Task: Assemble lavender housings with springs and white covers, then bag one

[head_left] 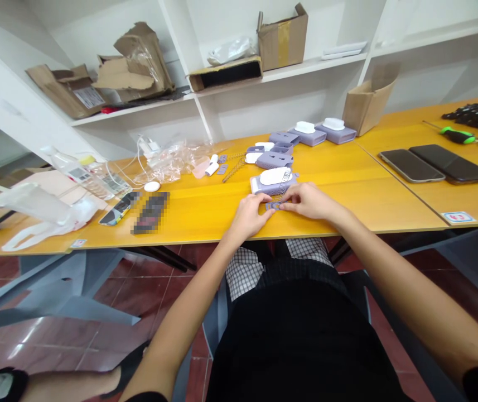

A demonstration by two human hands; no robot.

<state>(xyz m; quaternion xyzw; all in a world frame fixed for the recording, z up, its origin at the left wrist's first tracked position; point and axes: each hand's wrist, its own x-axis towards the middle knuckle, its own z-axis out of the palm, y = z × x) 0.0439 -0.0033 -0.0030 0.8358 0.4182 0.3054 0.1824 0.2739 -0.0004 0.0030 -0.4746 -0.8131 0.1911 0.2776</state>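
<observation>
My left hand (249,215) and my right hand (309,201) meet over the orange table (205,209) near its front edge. Both pinch a small flat lavender part (273,206) between their fingertips. Just behind them lies a lavender device with a white oval top (273,180). More lavender housings (274,159) and two with white caps (320,132) sit farther back. Small white cylinders and thin springs (222,164) lie to the left of them.
Two dark phones (434,163) and a green-handled screwdriver (456,134) lie on the right table. An open cardboard box (368,101) stands behind. Clear plastic bags (172,159), a plastic bottle (82,173) and blurred dark cards (150,212) lie left. White shelves hold torn cartons (132,64).
</observation>
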